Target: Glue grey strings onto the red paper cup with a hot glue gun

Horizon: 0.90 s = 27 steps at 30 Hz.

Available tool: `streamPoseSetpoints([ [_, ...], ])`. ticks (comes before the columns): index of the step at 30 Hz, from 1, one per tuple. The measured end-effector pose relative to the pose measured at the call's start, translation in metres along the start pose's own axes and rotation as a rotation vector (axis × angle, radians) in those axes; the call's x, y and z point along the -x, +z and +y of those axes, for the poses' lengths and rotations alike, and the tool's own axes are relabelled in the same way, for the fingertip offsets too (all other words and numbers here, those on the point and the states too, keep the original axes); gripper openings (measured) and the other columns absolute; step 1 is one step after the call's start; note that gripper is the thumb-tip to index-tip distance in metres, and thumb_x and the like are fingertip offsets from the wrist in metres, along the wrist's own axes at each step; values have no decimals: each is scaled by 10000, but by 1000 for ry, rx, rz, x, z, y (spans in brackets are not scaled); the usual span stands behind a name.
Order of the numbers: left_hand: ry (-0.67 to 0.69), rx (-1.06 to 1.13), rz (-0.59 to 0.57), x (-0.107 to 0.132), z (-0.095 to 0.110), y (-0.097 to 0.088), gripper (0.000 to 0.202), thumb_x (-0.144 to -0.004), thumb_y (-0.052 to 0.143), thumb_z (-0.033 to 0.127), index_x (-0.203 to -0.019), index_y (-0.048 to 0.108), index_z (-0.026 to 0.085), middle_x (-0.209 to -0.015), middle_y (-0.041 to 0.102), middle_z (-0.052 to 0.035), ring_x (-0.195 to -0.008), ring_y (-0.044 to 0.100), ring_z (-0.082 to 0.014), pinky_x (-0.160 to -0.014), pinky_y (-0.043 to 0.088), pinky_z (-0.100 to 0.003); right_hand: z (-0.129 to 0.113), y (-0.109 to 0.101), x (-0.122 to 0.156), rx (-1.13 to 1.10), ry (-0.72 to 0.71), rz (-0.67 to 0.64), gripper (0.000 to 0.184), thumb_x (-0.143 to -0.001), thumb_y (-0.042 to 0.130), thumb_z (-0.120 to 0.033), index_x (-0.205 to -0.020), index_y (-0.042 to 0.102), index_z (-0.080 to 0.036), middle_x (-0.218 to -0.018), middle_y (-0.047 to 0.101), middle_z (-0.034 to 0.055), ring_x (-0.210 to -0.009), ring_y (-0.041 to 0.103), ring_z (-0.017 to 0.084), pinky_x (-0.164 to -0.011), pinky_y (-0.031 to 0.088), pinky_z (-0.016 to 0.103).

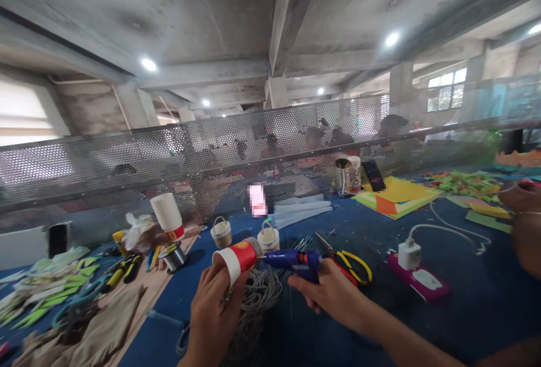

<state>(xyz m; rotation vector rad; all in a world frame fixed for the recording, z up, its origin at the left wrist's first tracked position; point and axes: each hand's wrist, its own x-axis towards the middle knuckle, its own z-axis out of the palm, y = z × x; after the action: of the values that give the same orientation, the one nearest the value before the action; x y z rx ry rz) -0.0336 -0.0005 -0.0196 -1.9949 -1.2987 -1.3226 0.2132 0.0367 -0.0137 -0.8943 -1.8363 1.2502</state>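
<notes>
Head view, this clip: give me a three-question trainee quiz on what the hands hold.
1. True or false: the left hand holds a paper cup on its side.
2. What does the right hand grip? A) scissors B) blue glue gun C) charger
3. What lies beneath the cup?

Key: 1 true. 2 B; its nozzle touches the cup's base. 3 A bundle of grey cord on the blue table.

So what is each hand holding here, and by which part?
Left hand grips the paper cup around its side wall; right hand holds the blue glue gun by its handle.
</notes>
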Motion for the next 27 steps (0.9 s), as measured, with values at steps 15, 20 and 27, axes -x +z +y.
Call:
streamPoseSetpoints([
  [15, -174, 126, -16, -3, 1, -3, 253, -884, 604, 296, -1099, 701, 205, -1085, 707, -90, -1028, 635, -278, -862, 507, -358, -2, 3, 0, -30, 38, 2, 363, -822, 622, -531, -819, 605, -168, -517, 494, -55, -434, 464, 88, -420, 381, 190],
  [20, -271, 170, -32, -5, 4, -3, 299, -878, 604, 363, -1094, 715, 188, -1088, 732, -71, -977, 674, -269, -859, 520, -337, -5, 0, -7, -124, 27, 143, 329, -773, 684, -473, -860, 647, -158, -581, 547, -33, -462, 457, 86, -419, 349, 194],
  [27, -490, 325, -77, -9, 18, -2, 374, -855, 623, 430, -1112, 715, 175, -1005, 773, -31, -895, 702, -256, -804, 536, -303, -11, 0, -8, -369, -59, 262, 386, -738, 727, -362, -1057, 623, -171, -667, 562, -35, -587, 506, 114, -609, 437, 250],
])
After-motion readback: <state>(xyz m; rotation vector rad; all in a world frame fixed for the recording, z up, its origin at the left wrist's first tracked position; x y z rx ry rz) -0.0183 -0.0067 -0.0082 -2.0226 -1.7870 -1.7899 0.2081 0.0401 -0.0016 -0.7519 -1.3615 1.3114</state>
